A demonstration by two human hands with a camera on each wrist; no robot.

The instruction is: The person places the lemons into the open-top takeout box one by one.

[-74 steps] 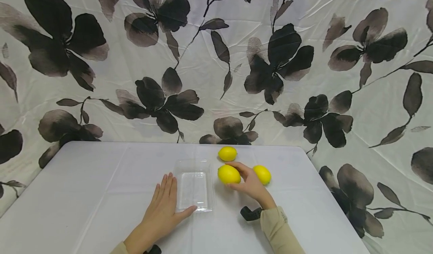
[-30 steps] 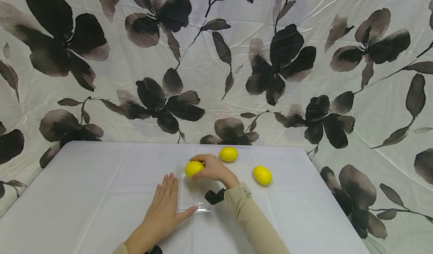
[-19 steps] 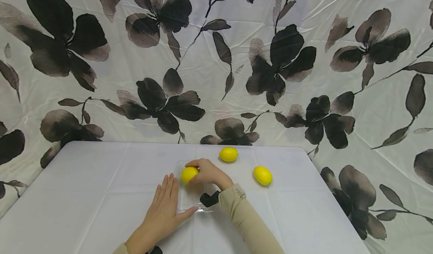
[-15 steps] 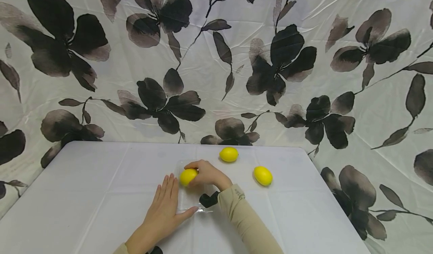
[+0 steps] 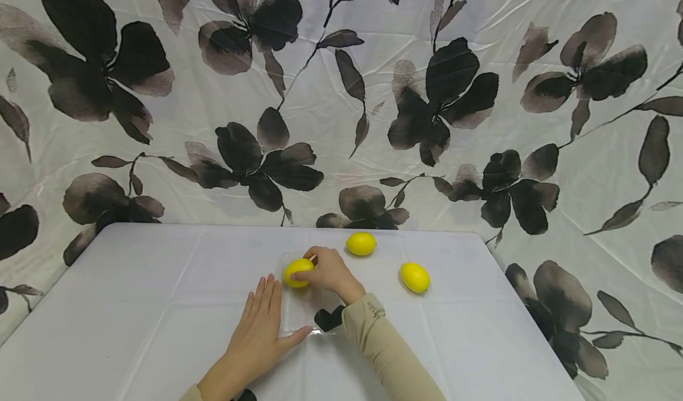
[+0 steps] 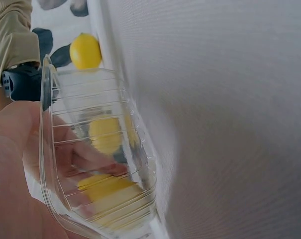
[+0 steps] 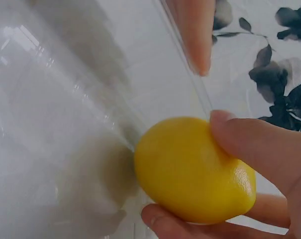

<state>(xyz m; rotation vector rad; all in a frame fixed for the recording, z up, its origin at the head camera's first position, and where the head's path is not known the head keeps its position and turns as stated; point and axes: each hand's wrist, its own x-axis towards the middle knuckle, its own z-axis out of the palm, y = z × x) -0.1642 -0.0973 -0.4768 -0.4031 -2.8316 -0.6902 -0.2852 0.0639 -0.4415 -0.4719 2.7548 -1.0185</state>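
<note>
White and lightly creased, the desk spans the lower part of my head view, with a floral sheet hanging behind it. At the left, my left grip is a bare hand: fingers straight and side by side, thumb spread apart from them. It lies along the left side of a clear plastic tray, with the thumb at the tray's near edge. In the left wrist view I read the tray side-on, palm beside its rim.

The held lemon is within the tray's outline, toward the far end. I cannot tell whether its underside rests on the tray floor. Immediately to the right, my right grip is clamped on this lemon. The right wrist view shows me the thumb on one side of the fruit and a fingertip on the opposite side.

A black wrist unit overlaps the tray's near right corner in my head view; a beige sleeve covers the forearm. Farther right, a second lemon lies near the desk's far edge, apart from the tray. A third lemon lies rightmost, closer to me than the second.
</note>
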